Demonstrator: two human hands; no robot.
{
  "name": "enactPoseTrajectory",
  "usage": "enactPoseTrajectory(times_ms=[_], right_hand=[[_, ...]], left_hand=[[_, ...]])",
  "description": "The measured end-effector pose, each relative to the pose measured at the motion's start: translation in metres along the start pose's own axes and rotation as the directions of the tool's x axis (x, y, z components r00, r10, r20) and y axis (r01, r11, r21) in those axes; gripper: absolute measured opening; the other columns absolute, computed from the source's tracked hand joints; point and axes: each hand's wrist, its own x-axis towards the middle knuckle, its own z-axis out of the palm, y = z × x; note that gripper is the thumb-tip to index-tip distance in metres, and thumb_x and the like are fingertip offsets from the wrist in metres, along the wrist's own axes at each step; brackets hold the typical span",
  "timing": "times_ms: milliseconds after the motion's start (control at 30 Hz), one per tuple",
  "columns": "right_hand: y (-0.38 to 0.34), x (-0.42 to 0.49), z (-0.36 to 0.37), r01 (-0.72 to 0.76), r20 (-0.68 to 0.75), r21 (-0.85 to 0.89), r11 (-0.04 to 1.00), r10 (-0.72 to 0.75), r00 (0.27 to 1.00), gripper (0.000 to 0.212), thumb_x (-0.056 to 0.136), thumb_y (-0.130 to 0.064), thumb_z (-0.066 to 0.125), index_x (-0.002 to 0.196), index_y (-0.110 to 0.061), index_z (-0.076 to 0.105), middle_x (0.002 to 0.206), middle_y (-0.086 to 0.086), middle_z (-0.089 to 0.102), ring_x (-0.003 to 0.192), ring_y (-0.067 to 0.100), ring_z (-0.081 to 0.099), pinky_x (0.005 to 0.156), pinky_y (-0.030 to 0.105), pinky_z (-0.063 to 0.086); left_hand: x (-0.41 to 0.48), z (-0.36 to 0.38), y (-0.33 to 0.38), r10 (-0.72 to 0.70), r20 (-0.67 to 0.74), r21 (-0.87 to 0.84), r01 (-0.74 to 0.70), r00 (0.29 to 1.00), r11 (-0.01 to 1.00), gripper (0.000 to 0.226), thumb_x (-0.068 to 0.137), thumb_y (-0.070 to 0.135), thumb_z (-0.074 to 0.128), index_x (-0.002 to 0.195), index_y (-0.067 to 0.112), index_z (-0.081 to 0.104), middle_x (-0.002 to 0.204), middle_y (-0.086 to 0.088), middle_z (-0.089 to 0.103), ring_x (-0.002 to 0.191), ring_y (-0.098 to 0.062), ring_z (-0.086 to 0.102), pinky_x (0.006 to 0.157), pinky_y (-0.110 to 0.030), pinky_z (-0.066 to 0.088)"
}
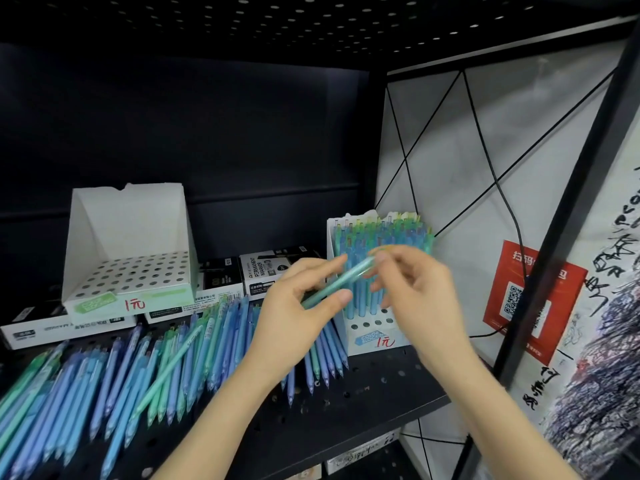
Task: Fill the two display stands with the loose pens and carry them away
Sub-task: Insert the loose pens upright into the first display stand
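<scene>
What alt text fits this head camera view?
A left hand and right hand hold one teal pen before a nearly full white display stand. Loose blue and green pens lie on the black shelf; an empty stand sits left.

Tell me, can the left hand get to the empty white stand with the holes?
Probably yes. The left hand holds a teal pen together with the right hand, but only open air lies between it and the empty stand, which sits to its left behind the loose pens.
</scene>
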Motion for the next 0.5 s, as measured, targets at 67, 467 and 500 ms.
enactPoseTrajectory(times_ms=[67, 467, 500], right_hand=[[0.001, 0.008, -0.017, -0.032, -0.147, 0.098, 0.995, 0.047, 0.988, 0.018, 0.096, -0.013, 0.043, 0.089, -0.019, 0.059, 0.076, 0.002, 0.062, 0.062, 0.007, 0.058, 0.052, 0.019, 0.05], [0.026, 0.028, -0.034, 0.136, -0.131, -0.476, 0.869, -0.223, 0.966, 0.021, 0.099, -0.023, 0.037, 0.107, -0.012, 0.054, 0.063, 0.008, 0.058, 0.065, 0.028, 0.062, 0.059, 0.045, 0.05], [0.027, 0.029, -0.032, 0.145, -0.115, -0.481, 0.864, -0.226, 0.967, 0.022, 0.099, -0.023, 0.037, 0.107, -0.011, 0.054, 0.062, 0.005, 0.057, 0.065, 0.026, 0.063, 0.06, 0.045, 0.051]], left_hand=[[0.0, -0.001, -0.005, -0.049, 0.01, 0.128, 0.047, 0.999, 0.991, 0.044, 0.084, 0.019, 0.065, 0.117, 0.045, 0.052, 0.114, 0.017, 0.057, 0.102, 0.0, 0.054, 0.09, -0.012, 0.042], [0.004, 0.015, -0.027, -0.146, 0.146, 0.578, 0.035, 0.979, 0.815, 0.065, 0.093, 0.035, 0.052, 0.148, 0.025, 0.021, 0.15, 0.013, 0.026, 0.137, -0.008, 0.019, 0.106, -0.016, 0.01], [0.004, 0.015, -0.028, -0.147, 0.148, 0.582, 0.034, 0.978, 0.812, 0.065, 0.093, 0.035, 0.052, 0.148, 0.024, 0.02, 0.15, 0.013, 0.025, 0.137, -0.008, 0.019, 0.107, -0.017, 0.011]])
